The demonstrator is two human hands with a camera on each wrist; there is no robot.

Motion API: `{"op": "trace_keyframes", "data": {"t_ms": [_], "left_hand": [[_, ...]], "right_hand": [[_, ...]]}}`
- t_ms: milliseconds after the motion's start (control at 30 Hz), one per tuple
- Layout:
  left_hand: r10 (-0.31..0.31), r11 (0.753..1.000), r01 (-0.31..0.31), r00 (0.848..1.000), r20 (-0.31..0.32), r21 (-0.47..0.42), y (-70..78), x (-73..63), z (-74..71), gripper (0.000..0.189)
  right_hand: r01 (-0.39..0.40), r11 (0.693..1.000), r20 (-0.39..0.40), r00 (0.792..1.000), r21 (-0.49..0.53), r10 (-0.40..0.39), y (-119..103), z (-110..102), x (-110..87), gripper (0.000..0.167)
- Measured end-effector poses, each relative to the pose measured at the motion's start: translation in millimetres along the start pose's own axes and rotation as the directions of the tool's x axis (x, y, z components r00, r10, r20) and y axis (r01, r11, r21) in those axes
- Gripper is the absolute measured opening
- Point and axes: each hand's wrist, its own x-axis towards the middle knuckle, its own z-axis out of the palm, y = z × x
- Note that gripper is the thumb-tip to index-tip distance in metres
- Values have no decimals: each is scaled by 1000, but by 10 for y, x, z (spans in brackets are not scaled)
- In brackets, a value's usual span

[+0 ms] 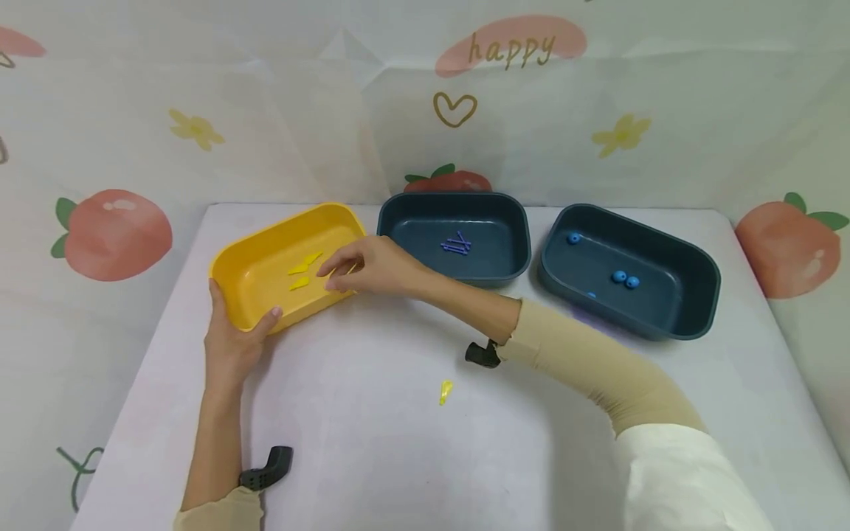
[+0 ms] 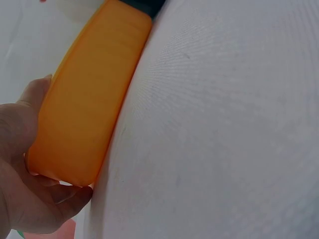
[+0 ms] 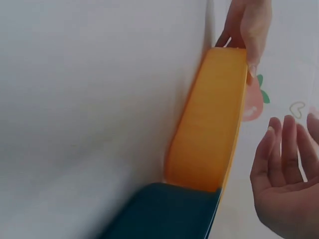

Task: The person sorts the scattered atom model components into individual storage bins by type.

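Observation:
The yellow bin stands at the back left of the table with several small flat yellow pieces inside. My left hand grips its near left corner, the thumb at the rim. In the left wrist view the fingers wrap under the orange-looking end wall. Above the bin's right side hovers my right hand, its fingers loosely bent. Nothing shows between those fingers in the right wrist view. Another yellow piece lies on the table, in front of the bins.
A dark blue bin in the middle holds several thin purple sticks. To the right, a second dark bin contains several blue beads. A printed cloth hangs behind the white table.

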Motion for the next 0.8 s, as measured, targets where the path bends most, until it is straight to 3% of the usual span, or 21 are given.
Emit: {"op": "trace_keyframes", "data": {"t_ms": [233, 800], "left_hand": [[-34, 999, 34, 999, -8, 5, 6, 6, 35, 105], [-4, 1000, 4, 1000, 17, 18, 5, 9, 22, 106]], "right_hand": [[35, 990, 34, 999, 136, -40, 42, -46, -358, 26], [62, 996, 16, 998, 63, -63, 363, -142, -1013, 23]]}}
